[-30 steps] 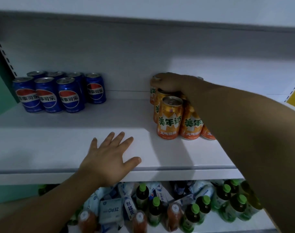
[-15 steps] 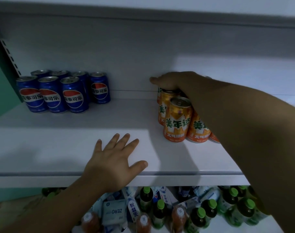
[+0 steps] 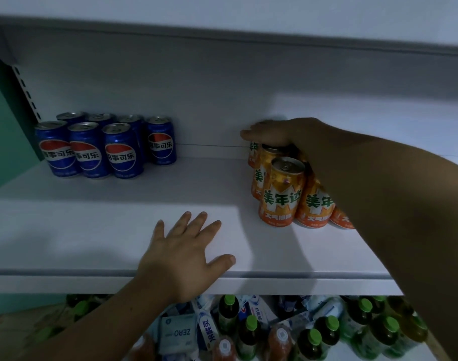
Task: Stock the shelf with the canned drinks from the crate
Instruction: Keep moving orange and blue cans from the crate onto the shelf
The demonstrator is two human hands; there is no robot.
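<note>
the placing step is in hand: the right grip [image 3: 277, 134] is lying over the rearmost of the orange cans [image 3: 281, 194], which are standing clustered at the right of the shelf [image 3: 92, 230]; whether it is clasping or merely pressing, i cannot tell. the left grip [image 3: 181, 256] is resting flat, fingers spread, on the shelf's front edge. next, it is likely needing a clean withdrawal without toppling the front row.

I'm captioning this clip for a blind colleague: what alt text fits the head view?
A person's right hand rests atop the rear orange cans on a white shelf, while the left hand lies flat at the shelf's front edge. Blue cola cans stand at the back left.
</note>
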